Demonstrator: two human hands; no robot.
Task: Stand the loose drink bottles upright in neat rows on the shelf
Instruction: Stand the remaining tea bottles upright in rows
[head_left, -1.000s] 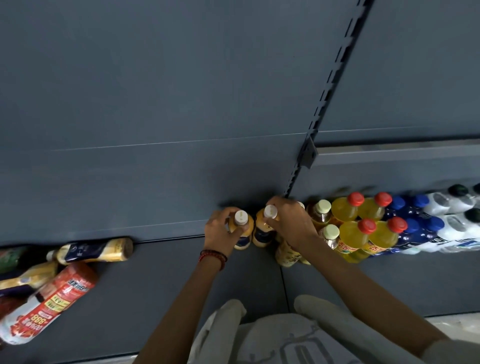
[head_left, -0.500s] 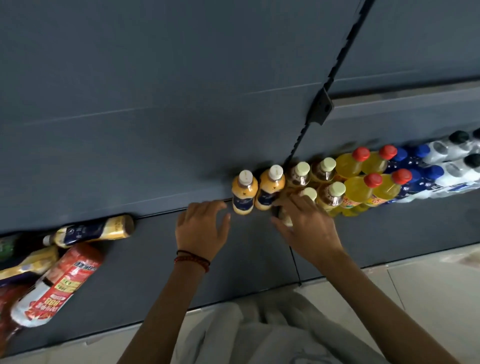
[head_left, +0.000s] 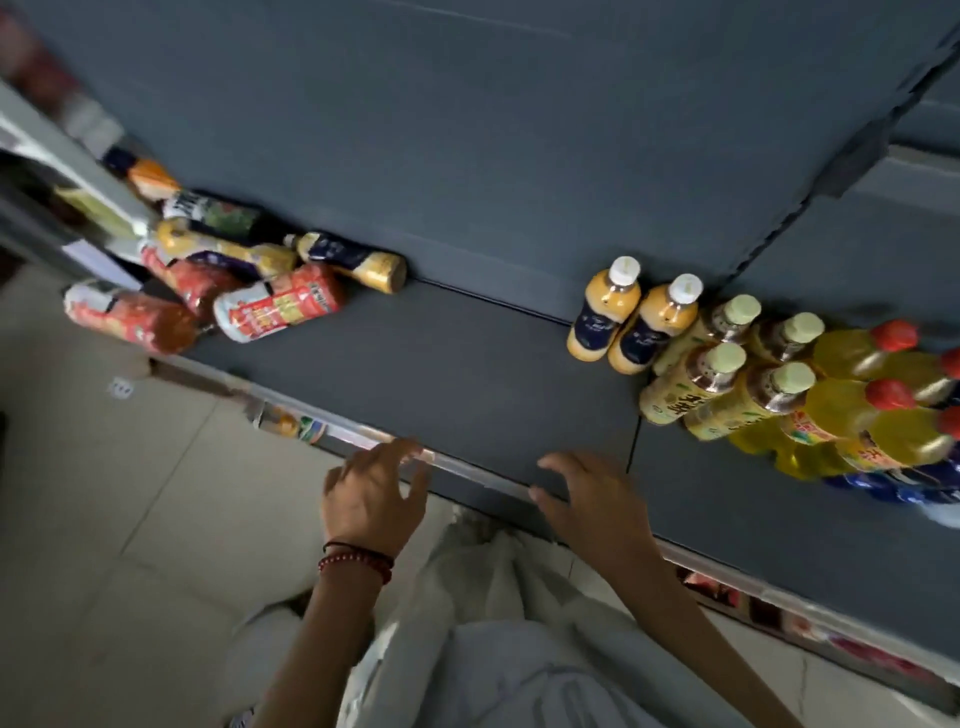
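The left hand (head_left: 371, 499) and the right hand (head_left: 592, 506) hover over the front rail of the shelf (head_left: 467, 374), at six o'clock in view, fingers spread and holding nothing. A heap of loose bottles (head_left: 280, 306) lies on its sides at ten o'clock, near the back wall. At three o'clock two orange bottles (head_left: 602, 312) stand upright, touching, just beside rows of tea bottles (head_left: 696, 384) and yellow bottles (head_left: 841, 405).
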